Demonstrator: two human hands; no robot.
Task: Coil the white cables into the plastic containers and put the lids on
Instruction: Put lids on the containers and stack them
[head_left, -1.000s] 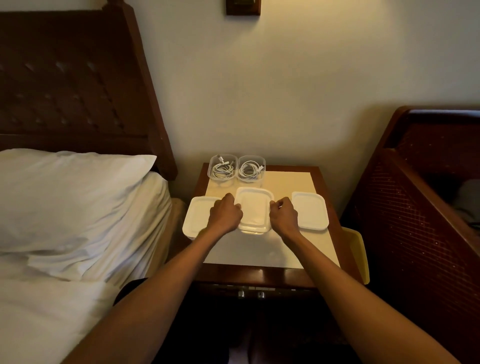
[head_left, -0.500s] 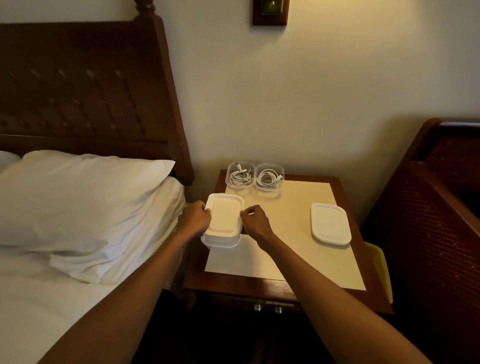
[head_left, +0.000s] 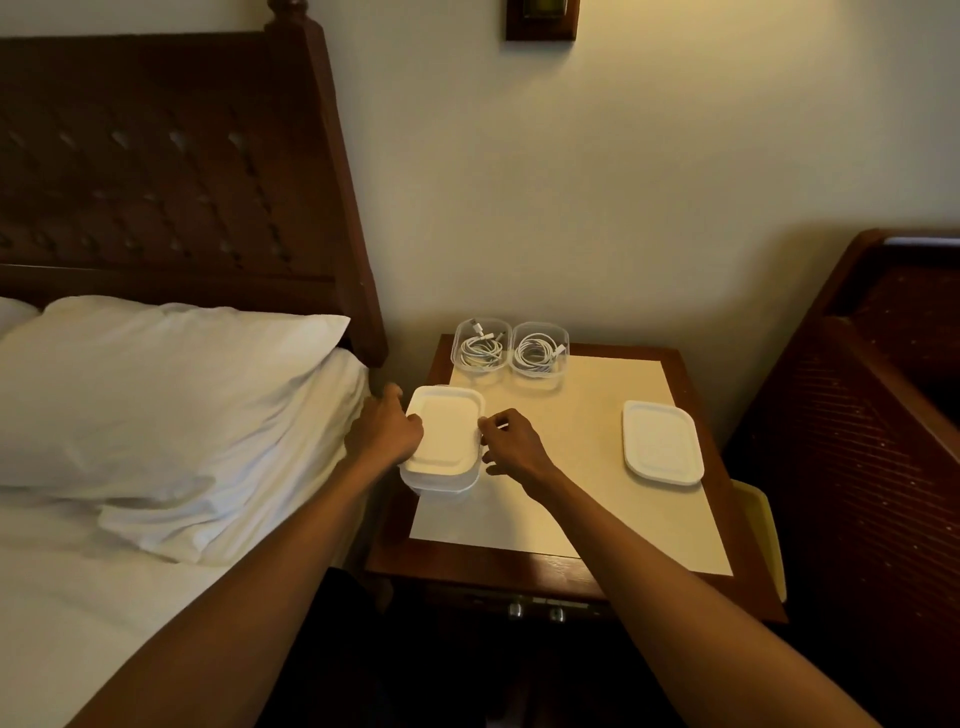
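Note:
Two clear plastic containers stand side by side at the back of the nightstand, each with a coiled white cable inside and no lid on. At the left edge stands a white lidded container, stacked on another white piece. My left hand grips its left side with the thumb lifted. My right hand pinches its right edge. A single white lid lies flat at the right of the top.
The nightstand has a pale top inside a dark wooden rim. A bed with a white pillow adjoins it on the left. Dark wooden furniture stands on the right, with a yellow object in the gap.
Both hands carried the lidded container from the middle of the nightstand to the left and set it on the lid that lay there. The view shifted left.

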